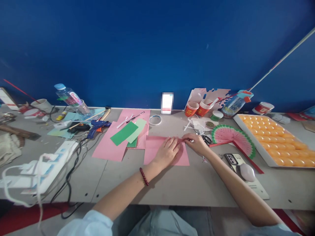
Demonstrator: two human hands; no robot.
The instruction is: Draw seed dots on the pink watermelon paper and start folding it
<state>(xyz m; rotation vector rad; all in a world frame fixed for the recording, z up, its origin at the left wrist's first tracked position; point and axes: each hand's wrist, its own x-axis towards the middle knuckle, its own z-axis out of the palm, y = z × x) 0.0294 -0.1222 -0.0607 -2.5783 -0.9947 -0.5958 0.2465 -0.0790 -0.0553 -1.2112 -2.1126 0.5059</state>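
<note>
A sheet of pink paper (152,156) lies in front of me, with a darker folded strip along its far edge. My left hand (166,153), a dark red bead bracelet on its wrist, rests flat across the sheet with the fingers stretched out. At the far right corner, my right hand (196,143) pinches the paper's edge between thumb and fingers. Black-handled scissors (207,140) lie just beyond that hand, partly hidden. To the left are more pink paper (108,147), a green strip (124,133) and a pale green strip (137,130).
A roll of tape (155,120) and a propped phone (167,103) stand beyond the paper. Rightward are red paper cups (191,108), a watermelon-patterned fan (236,137), another phone (253,183) and a tray of orange balls (240,123). A blue glue gun (94,127) and power strip (57,167) lie left.
</note>
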